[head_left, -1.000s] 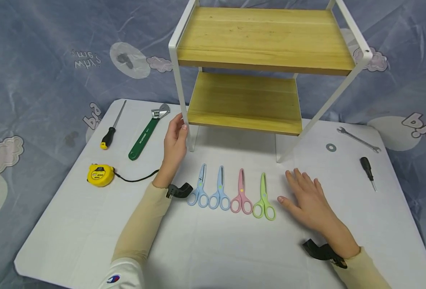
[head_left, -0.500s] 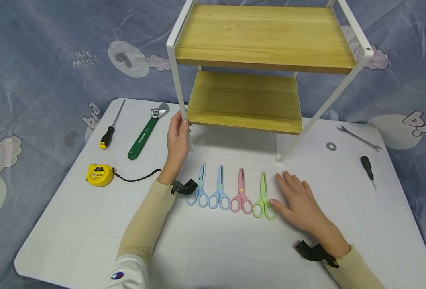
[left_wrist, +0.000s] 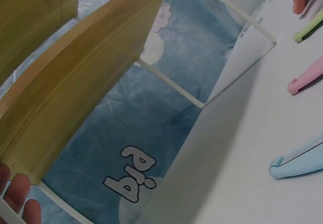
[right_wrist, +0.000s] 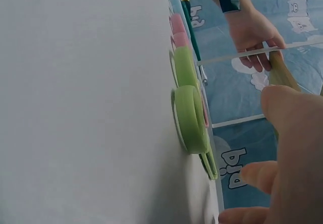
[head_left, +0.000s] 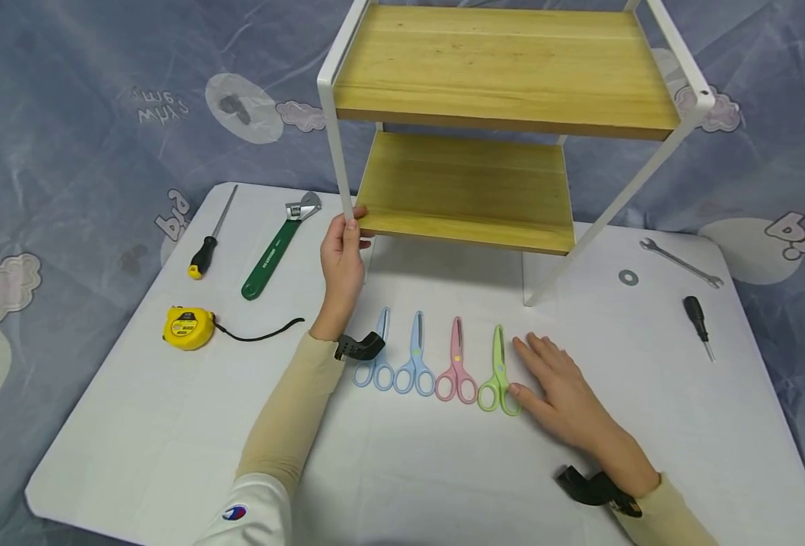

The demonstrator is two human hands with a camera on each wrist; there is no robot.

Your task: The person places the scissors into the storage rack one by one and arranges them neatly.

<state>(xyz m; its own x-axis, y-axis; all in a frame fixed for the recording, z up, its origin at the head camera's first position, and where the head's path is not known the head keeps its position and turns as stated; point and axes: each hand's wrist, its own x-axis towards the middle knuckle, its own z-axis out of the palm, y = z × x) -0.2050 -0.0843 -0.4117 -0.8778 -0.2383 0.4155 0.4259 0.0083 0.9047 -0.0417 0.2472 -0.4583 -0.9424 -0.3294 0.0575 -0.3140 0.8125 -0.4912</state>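
Across the counter (head_left: 136,455), the left hand (head_left: 342,269) grips the rack (head_left: 504,68), best held level; the right hand (head_left: 566,394) spreads beside green scissors (head_left: 499,370).

A tabletop work area, by its white table (head_left: 136,425), printed blue drape (head_left: 67,152), adjustable wrench (head_left: 271,259) and tape measure (head_left: 189,328).

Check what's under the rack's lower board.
Shaded white tabletop shows beneath the lower board, with fingertips of the left hand below its near-left corner. In the head view, the board hides the tabletop farther back.
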